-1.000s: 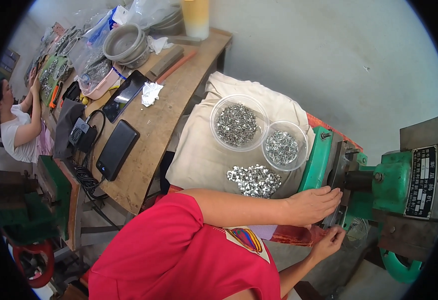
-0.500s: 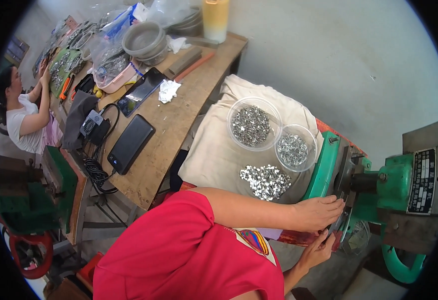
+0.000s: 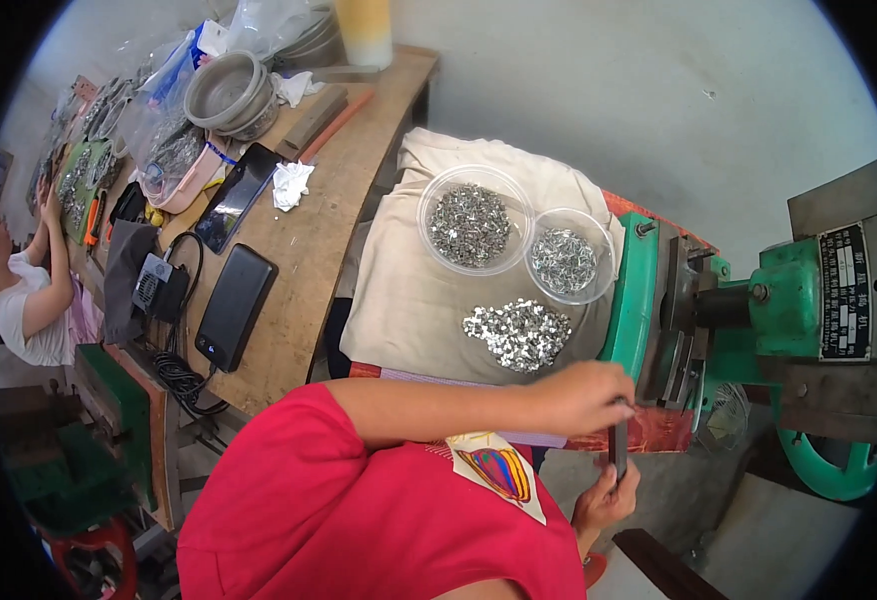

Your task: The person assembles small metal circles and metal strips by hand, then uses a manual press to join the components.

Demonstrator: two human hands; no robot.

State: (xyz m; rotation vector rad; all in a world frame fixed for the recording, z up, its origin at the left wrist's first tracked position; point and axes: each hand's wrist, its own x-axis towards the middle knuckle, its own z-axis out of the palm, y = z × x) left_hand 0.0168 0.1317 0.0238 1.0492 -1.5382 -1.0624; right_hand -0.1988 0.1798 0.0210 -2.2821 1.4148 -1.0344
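My left hand [image 3: 591, 397] is closed with its fingertips at the top end of a dark narrow metal bar [image 3: 619, 446]. Below it, my right hand [image 3: 609, 497] grips the bar's lower end between thumb and fingers. The bar stands nearly upright in the picture, just off the red-covered bench edge [image 3: 659, 430], left of the green press [image 3: 791, 325]. On the beige cloth [image 3: 389, 300] beyond my left forearm lies a loose heap of small shiny metal pieces [image 3: 519, 335]. Two clear round tubs hold more: a larger tub [image 3: 426, 232] and a smaller tub [image 3: 609, 262].
A wooden table [image 3: 304, 275] at left carries a black power bank [image 3: 237, 307], a phone [image 3: 237, 197], crumpled tissue [image 3: 292, 185] and grey bowls [image 3: 221, 90]. Another person [image 3: 39, 280] sits at its far left. A second green machine [image 3: 109, 430] stands at lower left.
Both hands have drawn away from the press toward my body, and the dark bar now shows between them. My view has shifted a little to the right.
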